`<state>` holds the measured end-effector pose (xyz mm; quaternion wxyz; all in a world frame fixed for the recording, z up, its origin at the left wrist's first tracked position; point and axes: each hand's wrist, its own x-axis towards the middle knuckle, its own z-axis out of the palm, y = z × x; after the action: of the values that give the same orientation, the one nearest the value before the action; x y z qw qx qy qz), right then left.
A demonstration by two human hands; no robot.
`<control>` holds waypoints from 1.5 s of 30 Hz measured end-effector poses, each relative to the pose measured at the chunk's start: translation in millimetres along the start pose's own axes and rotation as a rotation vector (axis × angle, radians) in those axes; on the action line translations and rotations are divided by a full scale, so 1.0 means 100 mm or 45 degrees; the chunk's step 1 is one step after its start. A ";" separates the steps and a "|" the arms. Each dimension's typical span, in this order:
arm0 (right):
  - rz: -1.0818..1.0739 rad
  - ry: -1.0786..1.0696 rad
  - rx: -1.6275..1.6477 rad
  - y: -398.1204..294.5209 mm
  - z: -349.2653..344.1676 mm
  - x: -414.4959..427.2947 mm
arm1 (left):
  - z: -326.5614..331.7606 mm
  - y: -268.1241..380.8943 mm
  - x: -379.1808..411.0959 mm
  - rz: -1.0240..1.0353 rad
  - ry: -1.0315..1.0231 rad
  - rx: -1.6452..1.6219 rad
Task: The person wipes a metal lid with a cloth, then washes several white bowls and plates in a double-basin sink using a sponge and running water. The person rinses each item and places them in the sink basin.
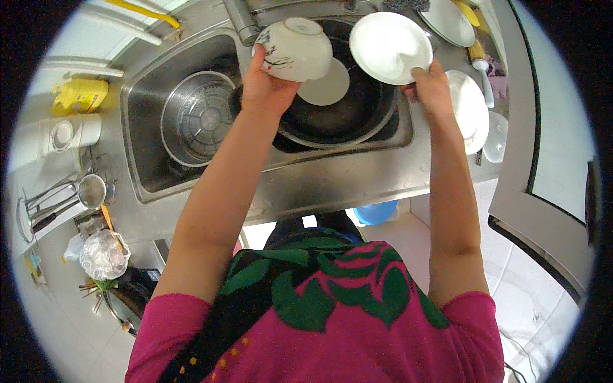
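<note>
My left hand (269, 91) grips a white bowl (299, 52) with a painted floral pattern, tipped so that its foot ring faces up and away. A small white plate (383, 45) is held at its near right edge by my right hand (431, 88). Both are above a large black wok (330, 124) set in the right sink basin. Inside the wok, partly behind the bowl, is a pale round dish (328, 86). A metal faucet (241, 21) stands just left of the bowl.
A perforated steel strainer pot (191, 143) sits in the left basin (139, 158). Right of the sink lie a white oval plate (471, 112), a brush (481, 67) and stacked plates (450, 21). A yellow bottle (81, 97) and hanging ladles (91, 191) are at the left. A window frame (515, 191) juts in at right.
</note>
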<state>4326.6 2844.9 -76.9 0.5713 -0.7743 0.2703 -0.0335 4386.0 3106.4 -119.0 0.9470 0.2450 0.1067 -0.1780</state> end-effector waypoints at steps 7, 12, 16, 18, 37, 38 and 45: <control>0.072 -0.087 -0.229 0.13 0.22 0.09 | 0.14 0.16 -0.11 -0.020 -0.001 0.079; 0.058 -0.275 -0.273 0.35 0.57 0.13 | 0.26 0.26 -0.21 0.004 0.052 0.131; 0.101 -0.428 -0.274 0.76 0.85 0.36 | 0.25 0.29 -0.17 -0.033 0.013 0.064; 0.218 -0.523 -0.252 0.69 0.97 0.30 | 0.22 0.29 -0.18 -0.028 0.033 0.033; -0.366 -0.321 0.099 -0.22 1.11 -0.36 | 0.20 0.13 -0.12 -0.042 -0.043 0.022; -0.379 -0.318 0.061 -0.23 1.12 -0.35 | 0.21 0.09 -0.11 -0.035 -0.003 0.062; -0.540 -0.403 0.098 -0.13 1.07 -0.29 | 0.31 0.04 -0.20 -0.003 0.011 0.189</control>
<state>4345.2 2953.3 -94.2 0.6155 -0.7870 0.0078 -0.0412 4372.6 3100.0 -84.6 0.9256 0.3152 0.0977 -0.1854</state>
